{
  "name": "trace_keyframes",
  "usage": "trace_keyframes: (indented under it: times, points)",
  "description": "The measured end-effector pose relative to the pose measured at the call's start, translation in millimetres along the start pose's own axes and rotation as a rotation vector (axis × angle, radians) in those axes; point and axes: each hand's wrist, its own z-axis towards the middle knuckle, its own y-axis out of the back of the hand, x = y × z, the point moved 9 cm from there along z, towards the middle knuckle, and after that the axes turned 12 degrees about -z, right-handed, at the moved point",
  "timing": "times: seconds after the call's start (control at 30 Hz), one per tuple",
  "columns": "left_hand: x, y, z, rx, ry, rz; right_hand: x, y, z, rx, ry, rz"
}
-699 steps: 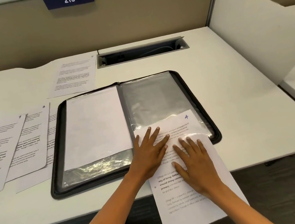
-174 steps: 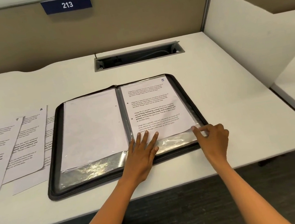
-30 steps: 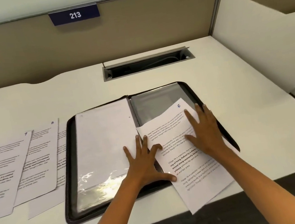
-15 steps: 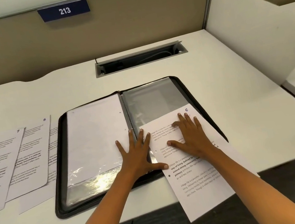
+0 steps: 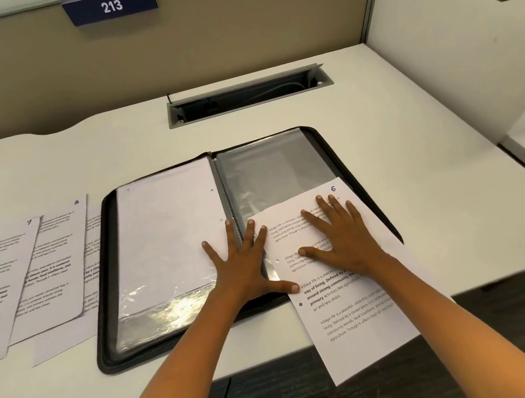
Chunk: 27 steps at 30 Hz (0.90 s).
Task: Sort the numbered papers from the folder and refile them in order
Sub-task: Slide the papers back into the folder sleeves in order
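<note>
Thin, floppy paper, sheet 6 [image 5: 361,321] lies at lower right, seemingly part-fed into the folder [image 5: 283,167] sleeve, under the flat-spread right hand [image 5: 340,238]; left hand [image 5: 241,265], also spread, steadies the slick plastic.

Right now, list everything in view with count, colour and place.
folder: one, black, open at desk centre.
sleeves: clear plastic, inside folder; left one holds a white sheet.
sheet 6: one, white, tilted over folder's right half, overhanging desk edge.
loose sheets: several, white, overlapping left of folder; 7 and 8 legible.
desk: one, white.
cable tray: one, grey, behind folder.
sign 213: one, navy, on partition.
left hand: flat on folder's middle.
right hand: flat on sheet 6.
</note>
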Motion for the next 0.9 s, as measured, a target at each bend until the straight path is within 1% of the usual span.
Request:
trace_keyframes:
  times: [0.1,0.27,0.5,0.57,0.63,0.67,0.73,0.8,0.83,0.9]
  points:
    - [-1,3,-1,-0.004,-0.013,0.013,-2,-1,-6,-0.002,0.020,-0.002]
    - [7,1,0,-0.020,-0.015,-0.036,-3,-4,-17,-0.006,0.064,0.003]
    - [1,7,0,-0.033,-0.014,0.100,-3,-2,-20,-0.015,0.098,0.035]
    - [-3,8,0,-0.036,-0.021,0.114,-7,2,-18,-0.035,0.075,0.133]
    - [-7,9,1,-0.052,-0.055,0.112,-22,15,-14,-0.132,-0.020,0.311]
    - [-10,10,0,-0.066,-0.078,0.104,-30,22,-14,-0.197,-0.063,0.348]
    - [-15,16,-3,-0.111,-0.113,0.057,-39,27,-14,-0.273,-0.113,0.243]
    - [-17,24,-6,-0.179,-0.108,-0.055,-39,18,-17,-0.202,-0.118,0.112]
    - [-17,29,-7,-0.222,-0.098,-0.115,-38,12,-19,-0.153,-0.108,0.079]
    - [-15,37,-7,-0.317,-0.091,-0.185,-36,6,-24,-0.112,-0.060,0.052]
